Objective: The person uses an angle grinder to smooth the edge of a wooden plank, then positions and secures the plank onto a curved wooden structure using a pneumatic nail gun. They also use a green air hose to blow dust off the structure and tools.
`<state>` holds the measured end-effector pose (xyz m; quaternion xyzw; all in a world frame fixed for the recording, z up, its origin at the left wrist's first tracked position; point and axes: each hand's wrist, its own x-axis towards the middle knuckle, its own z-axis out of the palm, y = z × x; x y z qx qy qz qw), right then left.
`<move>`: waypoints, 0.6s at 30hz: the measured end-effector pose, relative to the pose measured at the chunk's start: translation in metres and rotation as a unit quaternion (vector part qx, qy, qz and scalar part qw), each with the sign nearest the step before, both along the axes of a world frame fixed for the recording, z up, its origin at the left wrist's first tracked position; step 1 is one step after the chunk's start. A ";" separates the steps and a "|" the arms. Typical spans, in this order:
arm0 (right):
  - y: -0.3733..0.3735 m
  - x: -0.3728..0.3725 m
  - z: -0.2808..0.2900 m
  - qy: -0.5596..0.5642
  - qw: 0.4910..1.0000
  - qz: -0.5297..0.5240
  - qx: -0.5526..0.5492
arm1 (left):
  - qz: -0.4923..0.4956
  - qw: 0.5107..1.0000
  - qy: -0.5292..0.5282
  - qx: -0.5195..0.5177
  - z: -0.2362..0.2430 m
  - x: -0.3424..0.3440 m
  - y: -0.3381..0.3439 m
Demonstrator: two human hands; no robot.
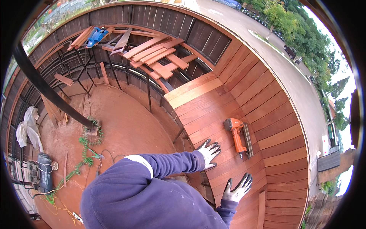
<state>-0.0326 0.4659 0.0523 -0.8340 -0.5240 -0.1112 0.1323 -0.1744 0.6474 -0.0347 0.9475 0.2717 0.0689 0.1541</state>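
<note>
My left hand, in a white glove with dark fingertips, lies with fingers spread on the reddish wooden slats of a curved bench seat, near its inner edge. Closer to me, my right hand, gloved alike, is over the same slats with its fingers stretched out and thumb apart. Whether it presses on the wood I cannot tell. Neither hand holds anything. Beyond my left hand, an orange and black nail gun lies on the seat against the slatted backrest.
Loose boards, a handsaw and a blue power tool rest on the bare metal frame. A dark post stands at left. Green coiled hose runs to a compressor. A wood strip lies near my right hand.
</note>
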 end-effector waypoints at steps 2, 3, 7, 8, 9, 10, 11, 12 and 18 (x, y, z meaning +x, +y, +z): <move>-0.012 0.002 -0.029 0.017 0.998 -0.017 -0.051 | 0.005 1.000 0.024 -0.006 0.019 0.002 -0.003; -0.016 0.001 -0.049 0.029 0.997 -0.025 -0.072 | -0.005 1.000 -0.008 0.009 0.024 0.007 -0.005; -0.015 0.018 -0.059 0.076 0.992 -0.026 -0.101 | -0.022 0.993 -0.094 0.061 0.043 0.024 -0.004; -0.011 0.026 -0.050 0.064 0.997 -0.008 -0.051 | -0.021 0.993 -0.098 0.058 0.035 0.028 -0.001; 0.001 0.027 -0.024 0.045 0.999 -0.001 -0.007 | -0.016 0.993 -0.101 0.056 0.026 0.032 0.003; 0.012 0.031 -0.001 0.030 0.999 -0.005 0.039 | -0.023 1.000 0.014 0.002 0.000 0.031 0.007; 0.018 0.037 0.012 0.015 0.996 -0.017 0.088 | -0.032 0.999 0.024 0.003 0.012 0.030 0.006; 0.023 0.044 0.018 0.009 0.993 -0.022 0.114 | -0.032 0.999 0.017 0.005 0.006 0.030 0.007; 0.039 0.113 -0.067 0.002 0.986 -0.065 -0.153 | -0.039 0.999 0.014 0.004 0.009 0.038 0.006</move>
